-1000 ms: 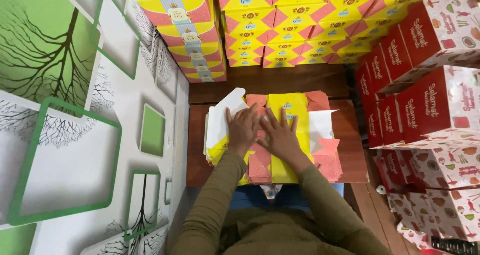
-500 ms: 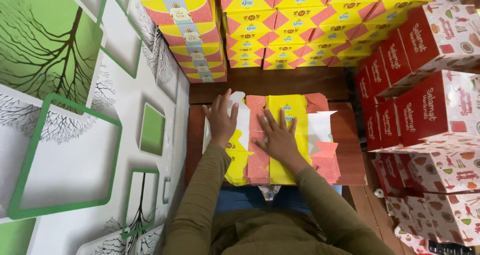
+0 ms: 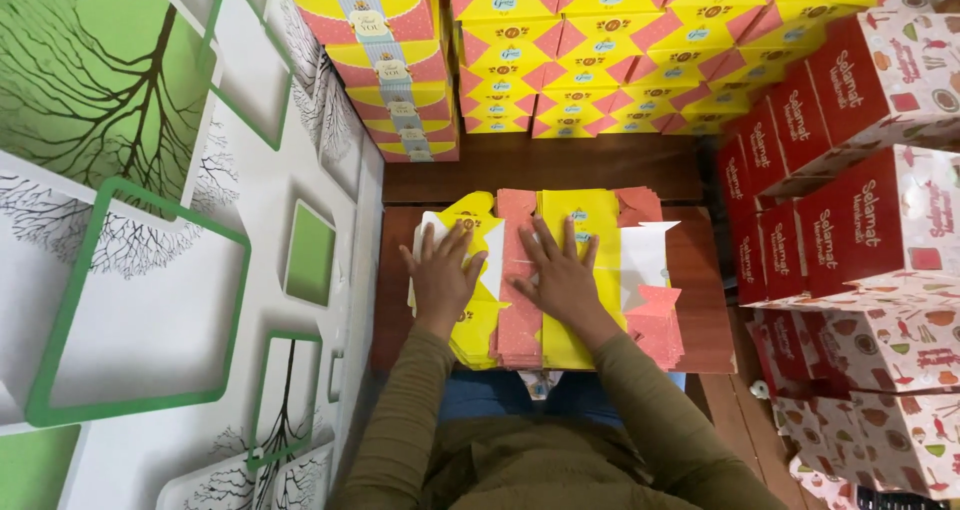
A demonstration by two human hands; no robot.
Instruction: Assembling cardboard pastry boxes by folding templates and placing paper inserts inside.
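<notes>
while both my hands lie flat, fingers spread, left hand (image 3: pixel 443 273) and right hand (image 3: pixel 560 270) sit apart pressing the unfolded yellow-pink carton (image 3: pixel 580 310) on the desk (image 3: pixel 700 300), gripping nothing.

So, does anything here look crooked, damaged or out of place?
Nothing looks damaged or spilled. The left hand and right hand press flat on a pile of unfolded yellow and pink cardboard boxes on the wooden table; white flaps stick out unevenly on the right.

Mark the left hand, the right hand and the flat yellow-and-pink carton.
left hand (image 3: pixel 442 270), head view, back of hand.
right hand (image 3: pixel 560 273), head view, back of hand.
flat carton (image 3: pixel 585 210), head view, yellow panel.
</notes>
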